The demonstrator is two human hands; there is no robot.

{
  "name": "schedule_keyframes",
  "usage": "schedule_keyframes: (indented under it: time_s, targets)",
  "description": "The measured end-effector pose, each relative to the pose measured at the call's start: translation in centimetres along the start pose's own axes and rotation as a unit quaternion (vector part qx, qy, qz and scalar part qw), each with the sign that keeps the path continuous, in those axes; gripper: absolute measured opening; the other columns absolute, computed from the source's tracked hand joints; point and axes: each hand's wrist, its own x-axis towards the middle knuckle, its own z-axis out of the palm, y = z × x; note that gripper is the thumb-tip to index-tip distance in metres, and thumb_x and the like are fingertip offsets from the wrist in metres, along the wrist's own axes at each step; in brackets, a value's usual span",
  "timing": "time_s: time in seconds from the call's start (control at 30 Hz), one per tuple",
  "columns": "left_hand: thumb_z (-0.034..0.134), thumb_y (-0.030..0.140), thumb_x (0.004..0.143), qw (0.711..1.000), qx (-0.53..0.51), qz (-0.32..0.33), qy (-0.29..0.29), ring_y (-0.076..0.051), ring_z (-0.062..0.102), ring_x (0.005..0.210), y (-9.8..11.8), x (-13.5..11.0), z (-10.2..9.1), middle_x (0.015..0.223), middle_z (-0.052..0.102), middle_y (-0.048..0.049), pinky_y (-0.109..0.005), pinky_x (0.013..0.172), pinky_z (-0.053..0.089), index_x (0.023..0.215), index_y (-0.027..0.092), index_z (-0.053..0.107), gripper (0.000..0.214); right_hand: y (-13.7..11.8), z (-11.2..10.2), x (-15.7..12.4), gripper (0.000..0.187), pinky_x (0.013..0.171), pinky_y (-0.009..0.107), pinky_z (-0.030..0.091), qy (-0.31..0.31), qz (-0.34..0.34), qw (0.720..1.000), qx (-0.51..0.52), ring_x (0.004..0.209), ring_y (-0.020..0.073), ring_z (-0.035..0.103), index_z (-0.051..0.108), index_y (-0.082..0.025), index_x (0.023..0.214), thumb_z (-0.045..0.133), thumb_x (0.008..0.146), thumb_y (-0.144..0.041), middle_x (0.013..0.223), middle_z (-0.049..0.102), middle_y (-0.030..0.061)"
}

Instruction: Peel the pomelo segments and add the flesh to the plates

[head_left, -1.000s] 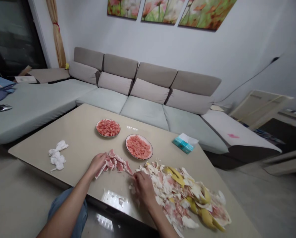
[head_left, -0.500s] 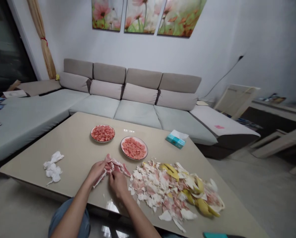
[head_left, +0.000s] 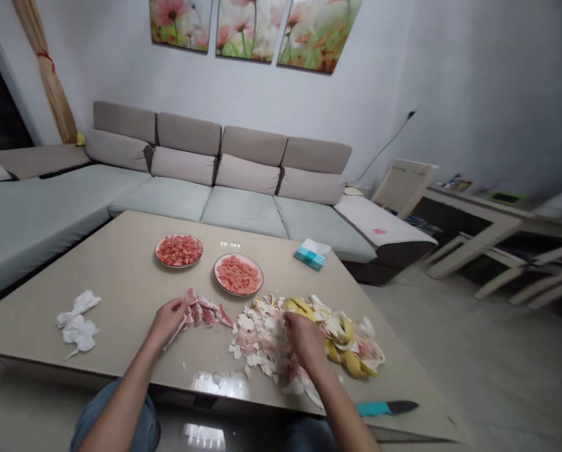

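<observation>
My left hand [head_left: 168,320] is closed at the left end of a cluster of pink pomelo segments [head_left: 208,312], its fingers pinching them on the tabletop. Over the heap of torn white pith and membrane [head_left: 257,339] is my right hand [head_left: 305,339]. Its fingers are drawn together, and whatever they may hold is hidden. Thick yellow pomelo peel [head_left: 354,363] lies on the right part of the heap. Beyond the segments, two dark-rimmed plates hold pink pulp pieces: one plate [head_left: 217,284] nearer, the other plate [head_left: 159,257] farther left.
A knife [head_left: 384,408] with a teal handle lies near the table's front right edge. Crumpled white tissues [head_left: 79,326] are on the left, and a blue tissue box [head_left: 312,256] stands at the back right. A sofa [head_left: 243,204] runs behind the table [head_left: 125,276].
My right hand has left the pomelo segments and moved right, over the pith heap. My left hand stays at the segments. The view has turned right, bringing the whole knife into sight.
</observation>
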Motion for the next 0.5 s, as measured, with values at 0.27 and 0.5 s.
schedule_keyframes:
  time_s: [0.27,0.5]
  targets:
    - [0.073,0.045,0.065,0.997,-0.025,-0.006,-0.078,-0.012,0.050,0.042,0.2,-0.3,1.7,0.062,0.067,-0.0042,-0.020,0.039,0.037,0.074,0.013,0.070,0.033,2.7,-1.4,1.0,0.020,0.058,0.026,0.031,-0.028,0.034,0.997,-0.060,0.079,0.0219,0.067,0.073,-0.020,0.083,0.054,0.087,-0.026,0.082,0.073,0.0100]
    - [0.069,0.040,0.070,0.990,-0.133,-0.027,-0.043,-0.012,0.057,0.045,0.4,0.2,0.9,0.065,0.069,-0.0061,-0.021,0.044,0.042,0.081,0.011,0.068,0.031,3.2,-2.7,2.3,0.033,0.059,0.026,0.032,-0.044,0.058,0.996,-0.058,0.079,0.0217,0.066,0.073,-0.017,0.078,0.050,0.089,-0.038,0.084,0.072,0.0133]
